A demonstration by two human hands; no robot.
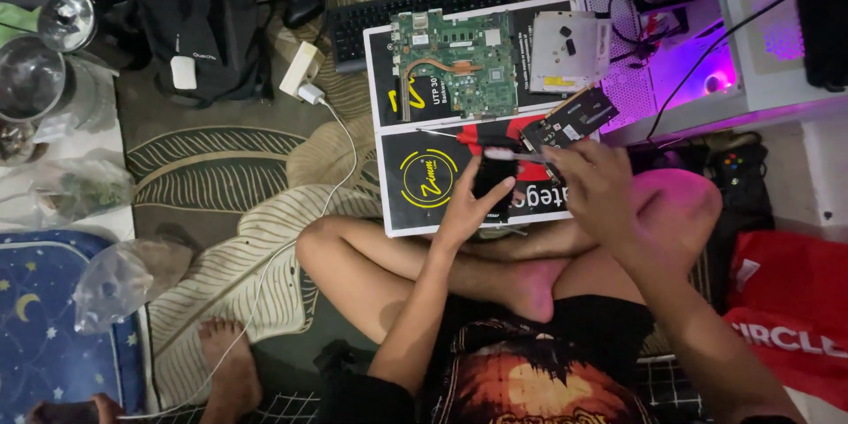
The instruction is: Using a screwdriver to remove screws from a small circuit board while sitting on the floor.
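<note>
Cardboard box (415, 178), black and white with a yellow ring printed on it, lies flat on the leaf-patterned rug (221, 177) in front of the seated person's crossed legs and serves as a work surface. On its far half rests a green circuit board (455, 62) with a copper heat pipe curving across it, and just to the right of that sits a white drive casing (570, 51). A black keyboard (415, 4) lies beyond the box, touching its far edge. Nearer the person, a small dark drive (568, 119) lies tilted on the box's right side, just above the right hand (601, 185). That hand is curled, its fingers pinching the end of a red-handled screwdriver (481, 140) that lies across the box, tip pointing left. The left hand (468, 203) rests on a small black device (493, 178) on the box's near half, fingers bent and pressing on it, thumb up along its edge. A white charger plug (311, 93) with its cable sits on the rug to the left of the box.
</note>
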